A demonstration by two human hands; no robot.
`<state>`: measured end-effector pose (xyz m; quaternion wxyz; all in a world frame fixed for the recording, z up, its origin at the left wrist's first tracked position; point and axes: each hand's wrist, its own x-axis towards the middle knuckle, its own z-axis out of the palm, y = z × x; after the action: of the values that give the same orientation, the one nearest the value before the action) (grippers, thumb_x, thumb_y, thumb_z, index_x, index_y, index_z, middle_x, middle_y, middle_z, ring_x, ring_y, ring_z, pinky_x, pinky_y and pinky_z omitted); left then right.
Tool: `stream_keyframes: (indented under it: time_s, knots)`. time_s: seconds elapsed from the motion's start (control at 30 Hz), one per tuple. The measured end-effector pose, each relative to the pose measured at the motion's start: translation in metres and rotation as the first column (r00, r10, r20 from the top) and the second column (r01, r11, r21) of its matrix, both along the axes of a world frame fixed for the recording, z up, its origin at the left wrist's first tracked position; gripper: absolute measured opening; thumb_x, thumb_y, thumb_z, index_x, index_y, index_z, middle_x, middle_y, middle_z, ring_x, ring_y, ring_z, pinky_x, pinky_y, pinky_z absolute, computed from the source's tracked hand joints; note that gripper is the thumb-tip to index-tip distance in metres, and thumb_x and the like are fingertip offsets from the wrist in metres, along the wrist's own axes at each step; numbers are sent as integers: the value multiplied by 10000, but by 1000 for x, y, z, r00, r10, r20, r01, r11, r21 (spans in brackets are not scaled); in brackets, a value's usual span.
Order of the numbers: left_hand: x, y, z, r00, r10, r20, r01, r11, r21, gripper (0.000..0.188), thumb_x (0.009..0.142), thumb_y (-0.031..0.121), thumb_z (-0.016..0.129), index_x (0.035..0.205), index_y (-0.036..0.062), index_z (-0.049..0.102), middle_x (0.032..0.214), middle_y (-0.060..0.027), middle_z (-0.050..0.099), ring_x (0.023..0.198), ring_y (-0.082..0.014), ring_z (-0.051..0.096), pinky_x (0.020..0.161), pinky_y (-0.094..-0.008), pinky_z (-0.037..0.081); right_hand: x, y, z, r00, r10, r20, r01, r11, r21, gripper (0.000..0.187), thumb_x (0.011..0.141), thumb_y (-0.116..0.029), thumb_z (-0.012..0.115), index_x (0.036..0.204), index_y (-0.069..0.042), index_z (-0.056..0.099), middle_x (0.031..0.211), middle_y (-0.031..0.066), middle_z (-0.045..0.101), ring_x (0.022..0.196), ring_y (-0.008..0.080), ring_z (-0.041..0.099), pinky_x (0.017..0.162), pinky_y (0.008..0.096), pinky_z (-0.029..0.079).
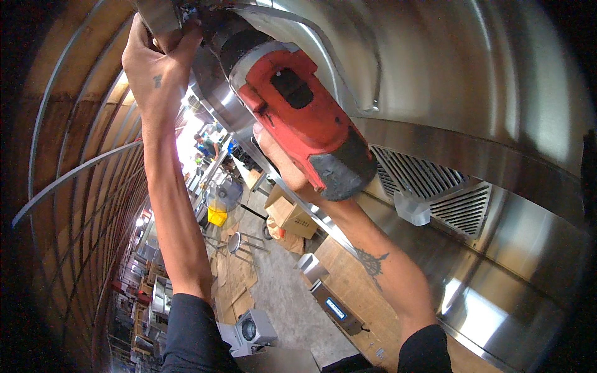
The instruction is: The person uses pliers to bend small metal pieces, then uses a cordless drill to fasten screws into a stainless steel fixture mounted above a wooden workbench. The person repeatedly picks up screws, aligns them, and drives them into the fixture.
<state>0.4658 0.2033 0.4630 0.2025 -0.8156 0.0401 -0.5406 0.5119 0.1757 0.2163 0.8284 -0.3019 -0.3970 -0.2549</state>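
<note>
A red and black cordless drill (305,118) fills the upper middle, its dark nose pointing up toward the top edge. My right hand (280,161) is closed around its grip, mostly hidden behind the drill body. Just left of the nose, my left hand (161,71) is raised, its fingers pinching a flat metal piece (163,25) that runs out of the top of the picture. Beside both hands curves a large stainless steel hood (460,68). The drill's tip and whatever it touches are too crowded and dark to make out.
Slatted metal baffle filters (429,186) line the hood, with a translucent cup-like piece (412,209) by them. Below are a wooden board (354,273), a cardboard box (289,214), a stool (235,244) and a yellow bucket (217,213). Another person (206,147) stands far off.
</note>
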Motion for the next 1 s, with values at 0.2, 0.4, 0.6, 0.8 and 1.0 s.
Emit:
stream_keyframes:
  time_s: [0.2,0.4,0.6,0.8,1.0]
  knots:
    - [0,2,-3,998,-53,24,53,999,-2,296,833,96,759,1098,-6,680,1009,-71,725,873,-158,644,827,-309,503,-5,-33,13,914,405,-27,-404,914,33,233,988,-195,624,1133,-18,670,1010,61,683,890,195,635,813,345,499]
    - [1,5,0,997,-74,-30,73,997,-12,294,831,106,770,1092,11,676,976,-56,716,836,-143,627,789,-298,497,-2,-40,20,936,348,-43,-344,936,76,169,983,-187,624,1060,-41,660,909,-1,622,783,86,561,682,268,462]
    - [-1,0,-2,993,-92,-71,91,996,-19,313,830,75,757,1122,31,652,994,-41,709,903,-145,637,838,-302,502,-9,-51,16,846,505,-170,-526,843,-113,167,923,-111,659,1063,-22,677,936,98,661,848,243,623,766,358,480]
    - [13,-14,-20,959,-279,-42,276,959,-65,296,846,92,753,1109,38,628,1025,-69,712,928,-159,656,861,-316,523,-49,-92,-21,497,766,-409,-740,620,262,196,963,-119,602,1110,10,582,762,9,535,676,78,494,601,244,404]
    - [22,-14,-40,932,-351,94,345,936,72,449,909,306,702,1191,-21,580,1067,-238,651,993,-356,644,851,-429,499,-88,-155,-112,546,516,-660,-639,766,70,337,935,-88,586,1229,60,508,750,36,518,663,110,486,638,285,428]
